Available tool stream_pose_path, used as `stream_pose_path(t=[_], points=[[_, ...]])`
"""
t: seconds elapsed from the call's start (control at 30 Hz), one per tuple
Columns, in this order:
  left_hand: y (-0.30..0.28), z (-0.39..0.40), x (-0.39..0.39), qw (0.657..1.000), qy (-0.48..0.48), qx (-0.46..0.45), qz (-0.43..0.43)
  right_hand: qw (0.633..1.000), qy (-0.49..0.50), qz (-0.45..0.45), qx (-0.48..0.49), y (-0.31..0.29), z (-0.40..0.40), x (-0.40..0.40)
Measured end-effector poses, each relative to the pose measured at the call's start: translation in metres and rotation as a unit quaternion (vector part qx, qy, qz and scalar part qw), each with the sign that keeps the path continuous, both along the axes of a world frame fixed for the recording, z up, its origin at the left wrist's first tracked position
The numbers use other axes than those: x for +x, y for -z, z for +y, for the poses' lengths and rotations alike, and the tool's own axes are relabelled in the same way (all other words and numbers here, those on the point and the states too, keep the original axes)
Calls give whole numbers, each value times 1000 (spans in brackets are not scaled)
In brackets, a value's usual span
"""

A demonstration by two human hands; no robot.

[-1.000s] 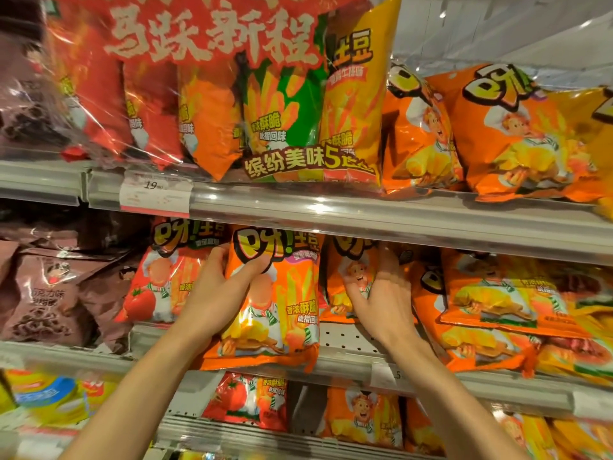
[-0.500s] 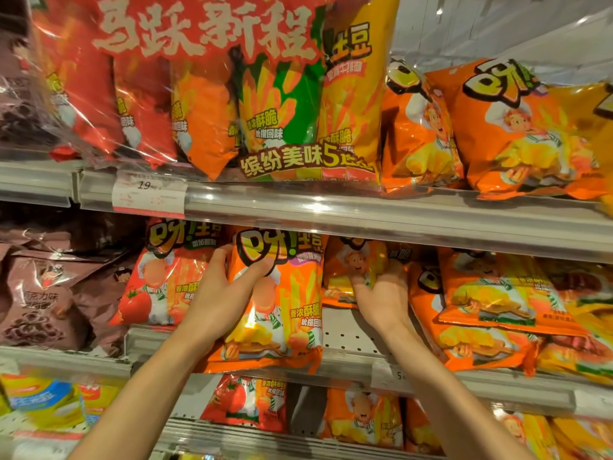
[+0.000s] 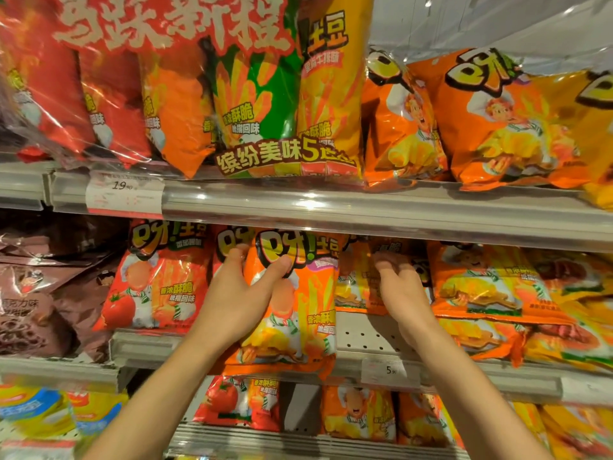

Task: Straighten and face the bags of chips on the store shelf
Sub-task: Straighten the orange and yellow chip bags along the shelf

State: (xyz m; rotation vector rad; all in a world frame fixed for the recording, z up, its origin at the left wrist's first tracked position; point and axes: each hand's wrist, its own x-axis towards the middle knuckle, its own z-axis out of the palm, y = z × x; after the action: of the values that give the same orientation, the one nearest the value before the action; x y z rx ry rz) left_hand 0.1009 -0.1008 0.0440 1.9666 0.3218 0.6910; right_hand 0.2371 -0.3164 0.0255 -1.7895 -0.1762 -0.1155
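Observation:
On the middle shelf [image 3: 374, 340] an orange chip bag [image 3: 298, 313] stands upright at the front edge, its bottom hanging over the rail. My left hand [image 3: 238, 293] grips its upper left side, thumb across the front. Deeper in, my right hand [image 3: 401, 287] curls its fingers round the top of a smaller orange bag [image 3: 355, 283] that stands behind the front row. A red tomato bag [image 3: 159, 280] stands upright to the left. Several orange bags [image 3: 491, 287] lie flat and stacked to the right.
The shelf above carries a red multipack [image 3: 185, 84] and tilted orange bags [image 3: 497, 121]; its rail [image 3: 331, 210] hangs just over my hands. Brown bags [image 3: 43, 287] fill the left. More chip bags [image 3: 358, 413] sit on the lower shelf. A price tag [image 3: 391, 371] is below my right wrist.
My right hand has slid up and curled round the top of the back bag, which now stands higher. My left hand kept its hold on the front bag, now more upright.

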Motion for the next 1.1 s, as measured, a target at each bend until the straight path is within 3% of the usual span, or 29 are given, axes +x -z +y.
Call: stream_pose_path(t=[0.17,0.33,0.5,0.63,1.1], points=[[3,-45,43,998,38,-51,-22,997,-77,19,23,-11,-4,-27],[12,-67,86,996,42,-75,-23,998,22,-45,-35,-20,1,-13],[37,-78,85,996,54,-60,30,996,-16,-22,-80,6,-1,-18],[44,-86,87,996,47,-71,24,994,-28,4,-101,13,-2,-17],[43,-87,92,997,22,-50,50,995,17,-12,-97,15,6,-15]])
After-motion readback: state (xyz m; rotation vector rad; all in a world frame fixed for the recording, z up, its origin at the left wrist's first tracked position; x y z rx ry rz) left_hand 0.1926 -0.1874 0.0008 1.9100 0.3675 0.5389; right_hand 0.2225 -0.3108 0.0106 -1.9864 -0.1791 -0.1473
